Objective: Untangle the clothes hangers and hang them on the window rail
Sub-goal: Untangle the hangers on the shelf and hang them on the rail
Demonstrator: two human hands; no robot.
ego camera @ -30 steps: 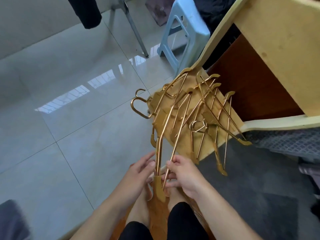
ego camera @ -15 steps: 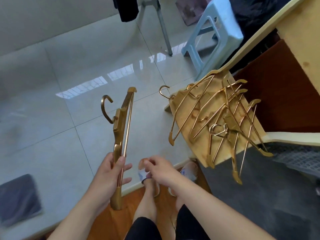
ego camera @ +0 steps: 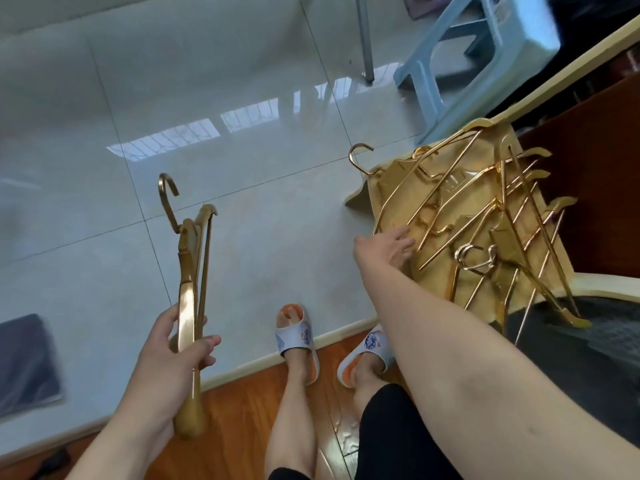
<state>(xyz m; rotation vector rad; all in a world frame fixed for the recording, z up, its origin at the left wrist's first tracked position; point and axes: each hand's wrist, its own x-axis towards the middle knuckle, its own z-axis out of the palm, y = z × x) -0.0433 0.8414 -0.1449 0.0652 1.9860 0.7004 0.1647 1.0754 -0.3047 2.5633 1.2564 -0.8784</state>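
Gold hanger (ego camera: 188, 289) upright in the gripping left hand (ego camera: 173, 358) — right hand (ego camera: 384, 251) outstretched, fingers loose, at the tangled pile (ego camera: 478, 216).

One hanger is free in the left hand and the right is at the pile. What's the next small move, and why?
Probably pinch the nearest hanger's end with the right hand and draw it out of the tangled pile. The right hand's straight fingers already reach the pile's near edge, and the left hand is occupied gripping the freed hanger.
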